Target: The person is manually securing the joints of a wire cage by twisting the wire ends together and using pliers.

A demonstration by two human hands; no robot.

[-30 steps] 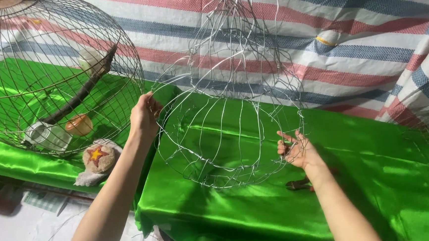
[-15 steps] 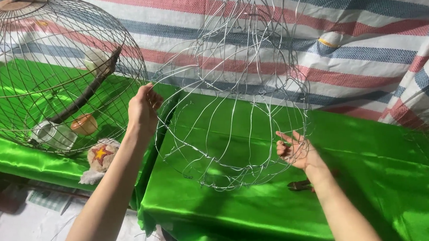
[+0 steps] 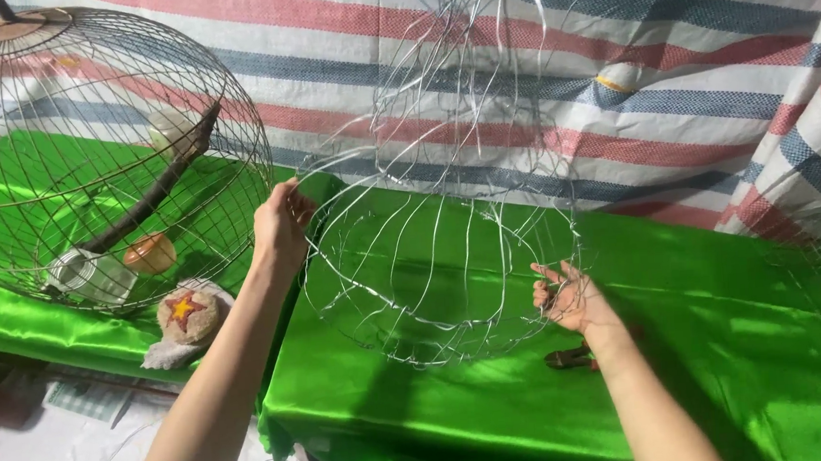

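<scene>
A half-built silver wire cage frame [image 3: 436,257] is held up over the shiny green cloth [image 3: 703,355] on the table. My left hand [image 3: 282,224] grips its wire ring on the left side. On the frame's right side, my right hand [image 3: 567,297] has its fingers closed around wires. The frame's loose upper wires [image 3: 477,74] rise in front of the striped tarp.
A finished round wire bird cage [image 3: 92,155] with a perch and cups stands at the left. A round pad with a star [image 3: 186,313] lies beside it. Red-handled pliers [image 3: 575,356] lie on the cloth under my right wrist. A striped tarp [image 3: 705,80] hangs behind.
Both hands have kept their grip on the wire frame, shifting it only slightly; the view has moved a little.
</scene>
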